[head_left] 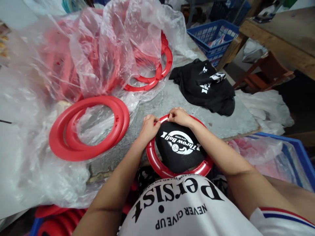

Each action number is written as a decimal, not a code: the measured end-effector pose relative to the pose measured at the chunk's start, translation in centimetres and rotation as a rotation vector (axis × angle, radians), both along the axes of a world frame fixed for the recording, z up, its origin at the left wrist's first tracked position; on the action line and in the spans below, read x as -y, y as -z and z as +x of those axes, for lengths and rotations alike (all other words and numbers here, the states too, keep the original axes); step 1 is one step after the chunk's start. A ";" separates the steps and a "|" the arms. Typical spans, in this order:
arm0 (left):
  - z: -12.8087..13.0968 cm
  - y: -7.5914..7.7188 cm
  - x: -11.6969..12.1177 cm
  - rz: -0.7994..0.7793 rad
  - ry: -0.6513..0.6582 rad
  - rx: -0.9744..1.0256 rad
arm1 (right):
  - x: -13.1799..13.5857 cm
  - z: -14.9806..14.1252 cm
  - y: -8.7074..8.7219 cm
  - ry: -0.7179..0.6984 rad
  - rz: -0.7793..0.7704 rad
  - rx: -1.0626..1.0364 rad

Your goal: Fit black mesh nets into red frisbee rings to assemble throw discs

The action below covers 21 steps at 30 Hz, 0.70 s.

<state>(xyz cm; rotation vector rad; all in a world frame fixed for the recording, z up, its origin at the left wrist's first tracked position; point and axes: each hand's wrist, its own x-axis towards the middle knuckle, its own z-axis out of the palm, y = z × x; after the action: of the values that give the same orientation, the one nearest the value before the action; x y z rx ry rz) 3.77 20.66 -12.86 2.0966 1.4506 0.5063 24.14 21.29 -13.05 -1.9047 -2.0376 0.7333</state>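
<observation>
In front of my body a red plastic ring [157, 159] leans on the table's front edge. A black mesh cloth [169, 159] with a white "Throw Ball" print lies across its opening. At the ring's far left rim, my left hand [149, 127] has its fingers closed on the rim. Close beside it, my right hand [180, 117] pinches at the top of the rim, where the cloth meets the ring. Whether the fingertips also hold the cloth's edge cannot be made out.
Stacked red rings [57, 144] lie at left, beside a clear plastic bag [98, 49] full of more rings. A pile of black printed cloths [209, 95] sits at right on the grey table [157, 109]. Blue crates [206, 41] stand behind; another blue bin [299, 147] is near my right arm.
</observation>
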 end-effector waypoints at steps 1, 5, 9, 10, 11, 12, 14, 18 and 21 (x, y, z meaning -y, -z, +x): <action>-0.2 -0.2 0.1 0.042 0.010 -0.011 | 0.0 0.6 0.1 0.039 0.017 0.009; -0.1 -1.0 0.6 0.170 0.055 -0.111 | 0.5 2.0 -0.2 0.226 0.035 0.105; 1.3 -1.2 0.1 0.192 0.089 -0.179 | 1.3 2.0 -1.6 0.195 -0.054 0.200; 1.7 -1.1 -0.2 0.191 0.098 -0.181 | 1.4 2.0 -1.9 0.173 -0.059 0.213; 2.2 -1.1 -0.4 0.184 0.105 -0.181 | 1.4 2.0 -2.2 0.152 -0.049 0.216; 2.5 -1.0 -0.7 0.170 0.113 -0.181 | 1.4 1.9 -2.5 0.130 -0.027 0.210; 3.2 -0.8 -1.2 0.126 0.114 -0.185 | 1.1 1.7 -2.7 0.076 0.034 0.170; 4.0 -0.5 -1.6 0.059 0.069 -0.173 | 0.1 0.8 -2.3 0.006 0.066 0.107; 4.3 -0.3 -1.8 0.039 0.035 -0.160 | -0.6 0.3 -1.8 0.002 0.007 0.125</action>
<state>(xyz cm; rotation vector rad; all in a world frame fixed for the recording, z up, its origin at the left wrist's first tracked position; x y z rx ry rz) 8.11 22.48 -12.58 2.2329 1.4996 0.3623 24.39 21.89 -11.22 -1.9947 -2.1073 0.6205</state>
